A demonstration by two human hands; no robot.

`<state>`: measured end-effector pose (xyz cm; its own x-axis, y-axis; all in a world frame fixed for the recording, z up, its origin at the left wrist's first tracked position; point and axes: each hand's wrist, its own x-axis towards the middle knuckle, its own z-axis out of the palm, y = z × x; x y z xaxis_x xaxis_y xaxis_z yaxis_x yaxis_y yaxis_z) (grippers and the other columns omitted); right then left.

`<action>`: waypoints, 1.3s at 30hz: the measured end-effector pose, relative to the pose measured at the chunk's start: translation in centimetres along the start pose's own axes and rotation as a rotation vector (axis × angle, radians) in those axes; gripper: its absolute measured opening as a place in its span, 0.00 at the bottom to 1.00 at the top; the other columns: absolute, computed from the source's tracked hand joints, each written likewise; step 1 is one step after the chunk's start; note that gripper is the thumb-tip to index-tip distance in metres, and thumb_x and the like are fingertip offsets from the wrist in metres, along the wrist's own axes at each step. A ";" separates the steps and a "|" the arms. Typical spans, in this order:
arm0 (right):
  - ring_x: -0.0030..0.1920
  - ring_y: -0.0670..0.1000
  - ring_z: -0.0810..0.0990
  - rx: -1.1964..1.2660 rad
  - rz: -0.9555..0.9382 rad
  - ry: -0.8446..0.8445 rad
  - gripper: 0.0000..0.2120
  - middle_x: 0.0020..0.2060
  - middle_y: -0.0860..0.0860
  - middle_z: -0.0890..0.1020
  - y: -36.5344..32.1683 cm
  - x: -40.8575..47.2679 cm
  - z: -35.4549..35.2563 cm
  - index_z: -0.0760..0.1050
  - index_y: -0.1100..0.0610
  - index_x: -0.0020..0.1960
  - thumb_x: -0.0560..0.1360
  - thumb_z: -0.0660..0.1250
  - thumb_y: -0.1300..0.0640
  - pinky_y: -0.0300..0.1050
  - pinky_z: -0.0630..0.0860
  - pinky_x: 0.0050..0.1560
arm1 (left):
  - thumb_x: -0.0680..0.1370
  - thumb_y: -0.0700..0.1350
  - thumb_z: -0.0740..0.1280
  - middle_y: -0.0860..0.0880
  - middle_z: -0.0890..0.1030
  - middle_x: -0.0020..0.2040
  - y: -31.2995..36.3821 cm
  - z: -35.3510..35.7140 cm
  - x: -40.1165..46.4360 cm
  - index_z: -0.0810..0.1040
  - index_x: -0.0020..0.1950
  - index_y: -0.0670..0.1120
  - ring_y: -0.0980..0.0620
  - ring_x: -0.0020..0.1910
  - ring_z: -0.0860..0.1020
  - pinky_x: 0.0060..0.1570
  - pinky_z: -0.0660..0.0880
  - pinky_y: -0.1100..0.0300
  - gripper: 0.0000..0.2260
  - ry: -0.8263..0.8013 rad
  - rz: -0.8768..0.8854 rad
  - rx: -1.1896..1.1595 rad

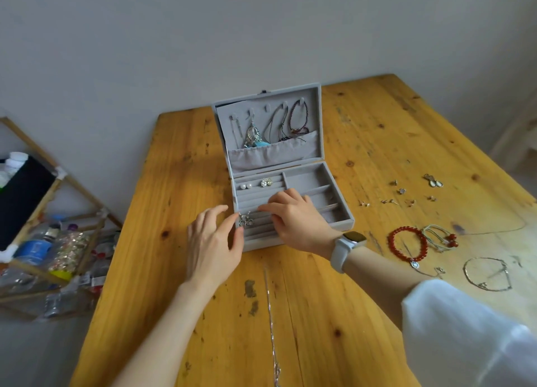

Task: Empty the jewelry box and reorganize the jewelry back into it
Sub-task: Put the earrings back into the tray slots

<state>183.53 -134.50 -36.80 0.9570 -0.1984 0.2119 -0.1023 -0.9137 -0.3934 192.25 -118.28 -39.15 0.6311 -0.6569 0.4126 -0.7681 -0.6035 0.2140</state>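
We press the silver earring point(245, 220) gently into the jewelry box point(334, 183) slot, left hand point(213, 245) loosely open, right hand point(293, 216) grip unclear.

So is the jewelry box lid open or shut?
Open: the jewelry box lid stands upright, its hung necklaces and the tray compartments showing.

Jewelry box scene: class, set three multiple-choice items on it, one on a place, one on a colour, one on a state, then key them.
1. Where does the beaded bracelet lie?
A. in the lid pocket
B. on the table right of the jewelry box
C. on the left wrist

2. What colour are its beads?
A. red
B. blue
C. black

3. How is the box lid?
A. shut
B. taken off
C. open and upright

Answers: 1 B, it rests on the bare wooden table. 2 A, the beads show red. 3 C, necklaces hang inside the raised lid.
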 end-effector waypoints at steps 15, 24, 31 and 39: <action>0.58 0.56 0.66 -0.107 -0.042 -0.050 0.20 0.58 0.54 0.71 -1.2 1.4 1.7 0.67 0.50 0.69 0.77 0.56 0.58 0.49 0.61 0.54 | 0.71 0.49 0.55 0.44 0.76 0.59 0.2 0.3 0.9 0.80 0.55 0.44 0.45 0.60 0.70 0.53 0.70 0.47 0.20 -0.078 -0.007 -0.030; 0.59 0.54 0.65 -0.040 -0.010 -0.038 0.21 0.60 0.52 0.72 -1.0 1.2 1.5 0.63 0.51 0.71 0.78 0.54 0.59 0.47 0.61 0.55 | 0.73 0.50 0.55 0.44 0.75 0.59 0.7 -0.5 0.6 0.77 0.60 0.43 0.44 0.58 0.72 0.55 0.70 0.49 0.21 -0.042 -0.092 -0.142; 0.59 0.55 0.69 0.126 0.041 0.043 0.19 0.57 0.53 0.76 0.4 -0.4 -0.5 0.69 0.56 0.66 0.77 0.55 0.63 0.50 0.66 0.57 | 0.72 0.45 0.61 0.45 0.76 0.57 2.7 -0.9 1.5 0.78 0.58 0.42 0.44 0.57 0.73 0.54 0.69 0.51 0.17 -0.011 -0.105 -0.192; 0.51 0.56 0.76 0.087 0.266 0.261 0.13 0.50 0.55 0.79 8.0 -6.0 -6.6 0.76 0.59 0.58 0.77 0.58 0.64 0.47 0.73 0.50 | 0.77 0.43 0.61 0.49 0.75 0.59 12.9 0.8 6.1 0.75 0.62 0.45 0.48 0.60 0.70 0.58 0.63 0.54 0.14 -0.168 0.122 -0.254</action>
<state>175.15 -142.95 -35.28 0.7976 -0.5185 0.3082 -0.3039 -0.7868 -0.5372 186.22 -130.45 -34.63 0.5259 -0.7955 0.3011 -0.8281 -0.3979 0.3949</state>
